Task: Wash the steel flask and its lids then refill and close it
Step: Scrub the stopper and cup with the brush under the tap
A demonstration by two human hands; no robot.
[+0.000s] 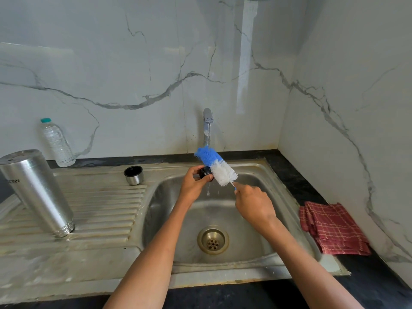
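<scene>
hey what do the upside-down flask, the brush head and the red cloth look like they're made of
Flask: brushed steel, by its dull silver sheen and streaked reflections.
Brush head: soft synthetic bristles, blue and white, probably nylon.
Red cloth: woven checked fabric, likely cotton, folded and matte.

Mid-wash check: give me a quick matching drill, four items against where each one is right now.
Items:
1. steel flask
2. steel cup lid
3. black inner lid
4. red checked cloth

Places:
A. on the dark counter right of the sink
B. gripped in the left hand under the tap
C. upside down on the ribbed drainboard, far left
D. mouth up at the back of the drainboard

Pairs: 1-C, 2-D, 3-B, 4-A
</scene>
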